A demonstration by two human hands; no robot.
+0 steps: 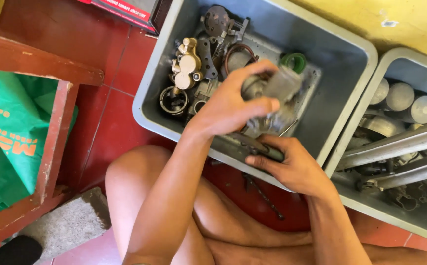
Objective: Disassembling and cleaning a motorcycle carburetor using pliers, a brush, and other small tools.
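We look down at a grey tub (pixel 321 122) on a red tiled floor (pixel 110 122), and we place everything else by that tub.

Our left hand (pixel 230 105) hangs over the middle of the tub, fingers clenched around a grey metal part (pixel 277 86). The part sticks out past the fingertips toward the tub's far right side, and it is blurred, so we cannot tell its exact shape. It sits above the loose parts in the tub, not among them.

Our right hand (pixel 292 164) is at the tub's near rim, just below the left hand. It grasps a dark tool handle (pixel 255 147) that lies along the rim; the thumb presses on top and the fingers curl beneath. The two hands are close, the part above and the handle below.

Inside the tub, to the left of our left hand, lies a gold caliper (pixel 188 64), with a round ring (pixel 173 100) just nearer the tub's left wall. A green cap (pixel 294 61) shows just beyond the held part.

Right of the tub stands a second tub (pixel 410 211) holding metal tubes (pixel 395 147). Left of the tub, well apart, is a red wooden frame (pixel 51 142) with green cloth (pixel 7 137). Our bare knees fold just before the tub's near rim.
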